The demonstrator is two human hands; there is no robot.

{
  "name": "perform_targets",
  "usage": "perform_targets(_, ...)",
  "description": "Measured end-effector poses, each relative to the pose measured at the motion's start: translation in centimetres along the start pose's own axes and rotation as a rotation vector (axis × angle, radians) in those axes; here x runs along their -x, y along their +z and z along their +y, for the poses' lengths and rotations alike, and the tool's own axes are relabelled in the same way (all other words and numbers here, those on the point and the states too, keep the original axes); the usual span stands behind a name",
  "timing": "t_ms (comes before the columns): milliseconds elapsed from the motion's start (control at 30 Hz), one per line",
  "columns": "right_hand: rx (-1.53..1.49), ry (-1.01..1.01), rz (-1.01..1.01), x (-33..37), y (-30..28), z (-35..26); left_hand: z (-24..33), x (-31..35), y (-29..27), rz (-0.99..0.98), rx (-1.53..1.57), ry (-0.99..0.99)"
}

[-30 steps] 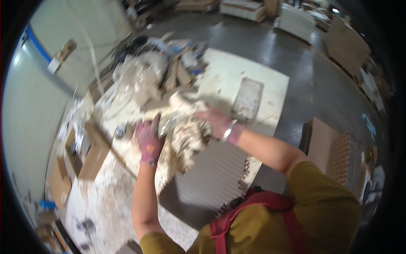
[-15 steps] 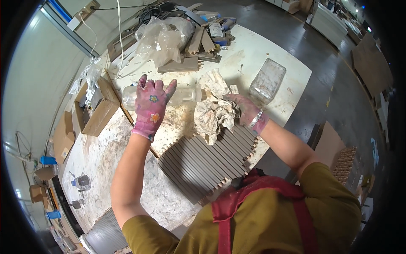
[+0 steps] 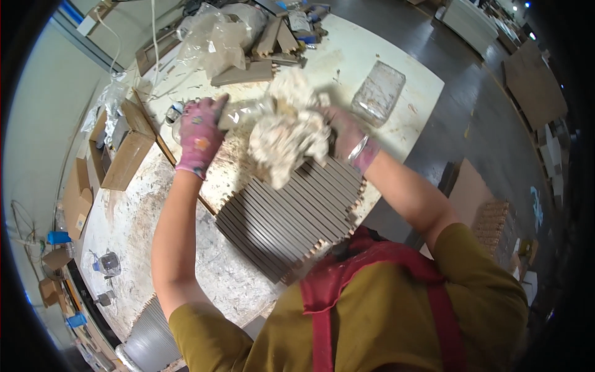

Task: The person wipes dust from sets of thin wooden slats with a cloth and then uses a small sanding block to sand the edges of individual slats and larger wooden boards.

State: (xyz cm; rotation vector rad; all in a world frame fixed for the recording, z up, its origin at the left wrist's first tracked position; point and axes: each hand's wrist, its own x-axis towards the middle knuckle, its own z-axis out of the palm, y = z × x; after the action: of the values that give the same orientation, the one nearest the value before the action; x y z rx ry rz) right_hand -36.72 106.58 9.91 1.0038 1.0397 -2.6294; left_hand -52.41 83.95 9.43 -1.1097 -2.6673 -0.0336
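My left hand (image 3: 201,137), in a pink floral glove, is closed round a clear plastic bottle (image 3: 245,114) that lies on its side above the worktable. The bottle's neck end points toward a crumpled, stained off-white rag (image 3: 286,141). My right hand (image 3: 344,132), gloved too and with a silvery band at the wrist, grips the rag's right side; its fingers are partly hidden and blurred. Just below the rag, a row of narrow grey strips (image 3: 285,217) lies packed side by side on the table.
A clear block-shaped container (image 3: 379,93) stands at the table's far right. Plastic bags (image 3: 217,40) and grey board offcuts (image 3: 242,73) are heaped at the back. Open cardboard boxes (image 3: 127,146) line the left side. More grey strips (image 3: 152,335) lie at the lower left.
The rag has shifted left along the bottle, covering its neck end, with my right hand moving along. The whole view has also shifted slightly.
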Motion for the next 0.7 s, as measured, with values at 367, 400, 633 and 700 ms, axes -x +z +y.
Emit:
perform_targets(367,0.052,-0.594,-0.39,2.8,-17.6,-8.5,-5.9,0.0,11.6,0.391,0.941,-0.667)
perform_targets(400,0.048,-0.574,-0.403,2.2,-18.8,-8.6,-6.1,0.9,11.7,0.374,1.019,-0.657)
perform_targets(633,0.09,-0.477,-0.235,-1.5,-24.9,-9.7,7.7,4.9,7.1,0.509,0.648,-0.355)
perform_targets(700,0.338,-0.425,-0.153,-1.6,-21.9,-10.5,17.7,4.9,4.2,0.209,0.662,-0.039)
